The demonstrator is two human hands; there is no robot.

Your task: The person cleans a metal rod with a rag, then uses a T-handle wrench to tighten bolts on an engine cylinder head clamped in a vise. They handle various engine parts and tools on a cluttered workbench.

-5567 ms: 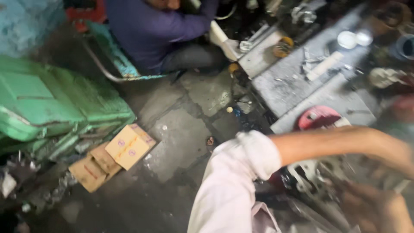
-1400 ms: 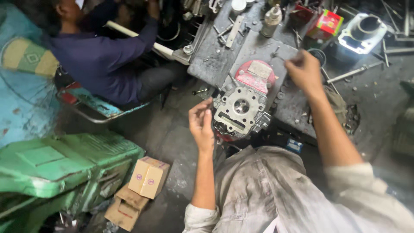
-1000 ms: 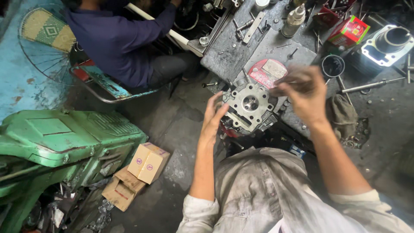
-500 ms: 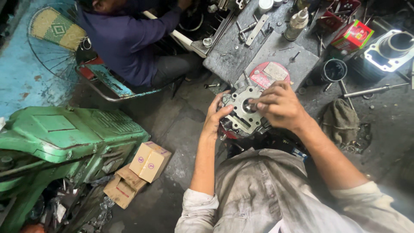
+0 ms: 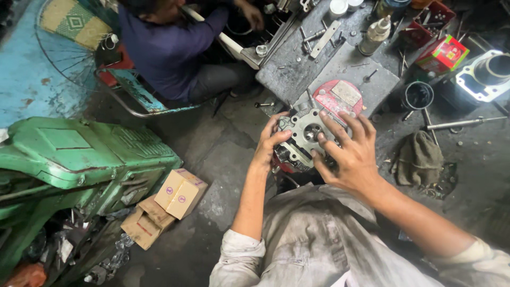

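**Hands on cylinder head, both gripping**

Hands first: left hand is curled round the left edge of the cylinder head, fingers wrapped over its rim; right hand lies across the right side with fingers spread and pressed on the top face. Both grip the part. It is held over the lap, at the near edge of the bench, not resting flat on it as far as can be seen.

Progress, as judged: the head is bare and off any engine, its central bore open and nothing visibly fitted in it. No tool is in either hand, so the work reads as handling or inspection; any fitting is not yet done.

Materials, left to right:
- Green machine housing: painted metal, chipped, rounded corners.
- Cardboard boxes on the concrete floor: tan, square, some flattened.
- Co-worker in a dark blue shirt, seated, hands in another assembly.
- Cylinder head: cast grey metal, dull, oily, with holes and ribbed edges.
- Red round tin lid: scuffed paint, just beyond the head.
- Bench: grey, gritty, strewn with small parts.
- Olive rag: crumpled, greasy cloth.
- Cylinder block, far right: bright metal, round bore.
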